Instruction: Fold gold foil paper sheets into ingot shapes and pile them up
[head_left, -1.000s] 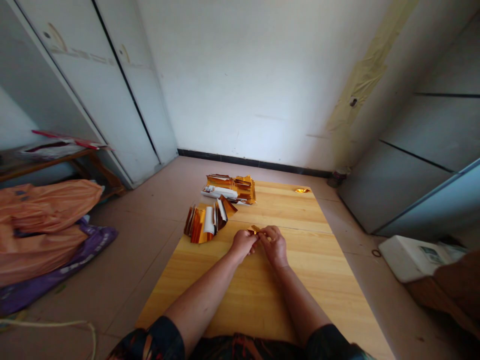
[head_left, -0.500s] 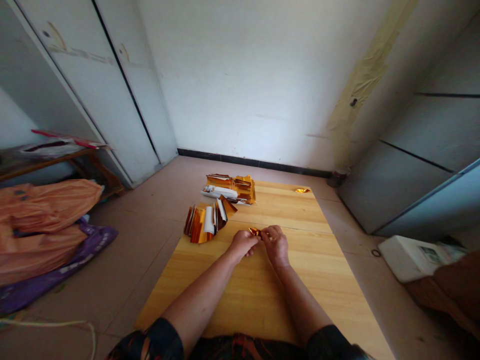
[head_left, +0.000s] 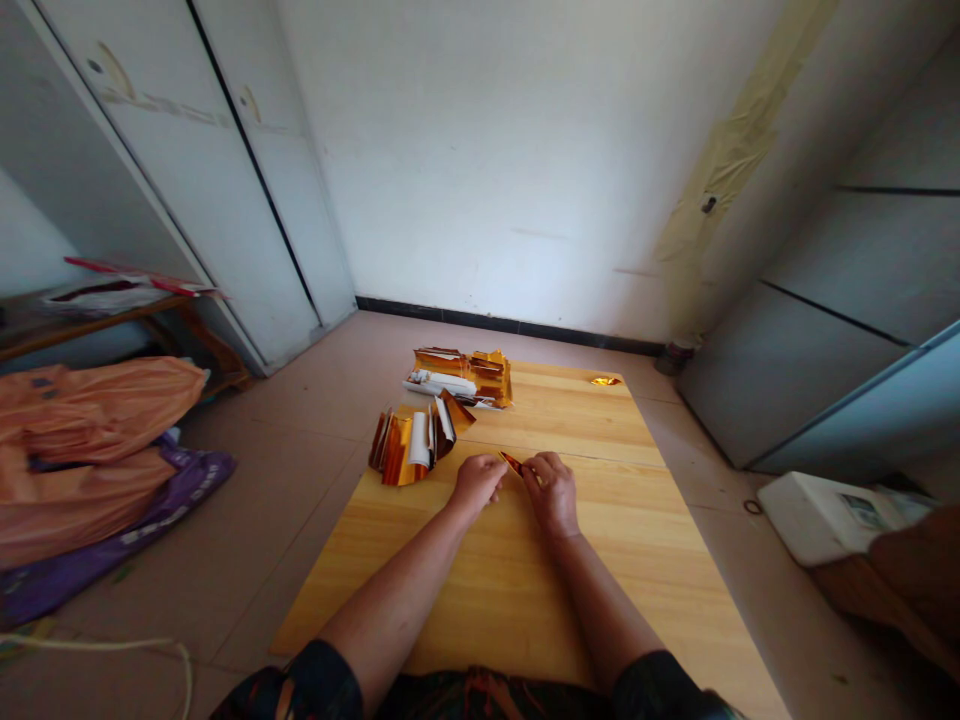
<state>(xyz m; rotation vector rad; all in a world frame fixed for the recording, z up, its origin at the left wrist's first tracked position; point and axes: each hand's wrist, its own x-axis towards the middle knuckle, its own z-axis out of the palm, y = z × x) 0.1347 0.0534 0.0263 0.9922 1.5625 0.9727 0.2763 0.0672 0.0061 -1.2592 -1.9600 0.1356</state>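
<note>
Gold foil (head_left: 511, 463) tight between right fingers (head_left: 540, 467)

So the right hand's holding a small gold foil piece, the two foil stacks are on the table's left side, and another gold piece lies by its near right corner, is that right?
Not quite: the head view shows the other gold piece by the far right corner of the table, not the near one.
</note>
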